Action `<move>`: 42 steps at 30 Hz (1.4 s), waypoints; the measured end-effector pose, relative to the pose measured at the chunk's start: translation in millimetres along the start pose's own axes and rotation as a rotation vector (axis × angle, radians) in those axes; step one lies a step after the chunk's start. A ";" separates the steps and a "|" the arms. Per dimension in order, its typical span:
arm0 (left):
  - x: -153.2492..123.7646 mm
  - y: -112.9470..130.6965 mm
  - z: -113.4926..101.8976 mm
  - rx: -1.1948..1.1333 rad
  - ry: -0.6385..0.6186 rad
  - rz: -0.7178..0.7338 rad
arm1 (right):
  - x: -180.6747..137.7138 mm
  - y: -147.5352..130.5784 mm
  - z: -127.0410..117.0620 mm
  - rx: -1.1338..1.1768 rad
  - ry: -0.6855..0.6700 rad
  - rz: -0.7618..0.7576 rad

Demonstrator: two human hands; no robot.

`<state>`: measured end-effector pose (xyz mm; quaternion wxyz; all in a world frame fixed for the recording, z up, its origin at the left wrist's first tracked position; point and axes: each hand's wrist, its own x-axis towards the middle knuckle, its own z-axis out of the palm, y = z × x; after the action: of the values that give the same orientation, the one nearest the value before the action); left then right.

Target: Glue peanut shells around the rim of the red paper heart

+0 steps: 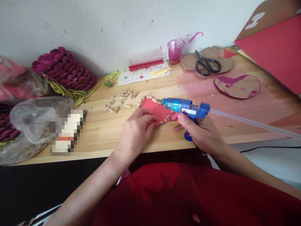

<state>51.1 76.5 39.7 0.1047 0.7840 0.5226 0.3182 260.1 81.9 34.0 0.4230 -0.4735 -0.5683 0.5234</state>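
Observation:
My right hand (203, 133) is wrapped around the handle of a blue hot glue gun (177, 105), its nozzle pointing left over the upper rim of a red heart-shaped piece (154, 108). A long translucent glue stick (246, 122) sticks out of the gun's back end. Peanuts in their shells (150, 97) line the edge of the red piece. My left hand (137, 131) rests at the piece's lower left, thumb and fingers pinched together near the lower edge. What lies between those fingertips is hidden. More loose peanuts (119, 102) are scattered left of the piece.
Black-handled scissors (208, 66) lie on cardboard shapes (188, 61) at the back right, near a painted cardboard heart (237, 86). A pink-stained plastic cup (175, 51) stands by the wall. Magenta scaled bundles (66, 69) and plastic bags (35, 119) crowd the left. Red sheets (275, 50) lean right.

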 end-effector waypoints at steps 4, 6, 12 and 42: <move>-0.2 2.3 4.5 0.081 0.001 0.019 | 1.1 0.4 0.4 -0.009 -0.003 -0.003; 0.4 3.2 5.9 0.114 0.006 0.027 | 1.4 -0.5 0.8 -0.003 -0.008 -0.014; 1.2 5.3 8.0 0.156 0.008 0.038 | 1.1 -0.5 0.3 -0.004 -0.010 -0.012; -8.1 -3.0 3.6 0.006 0.050 0.027 | -0.3 1.6 1.1 0.023 -0.010 -0.006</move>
<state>49.0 71.3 32.4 0.0852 0.7830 0.5155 0.3375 259.3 81.4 32.3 0.4270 -0.4643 -0.5659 0.5309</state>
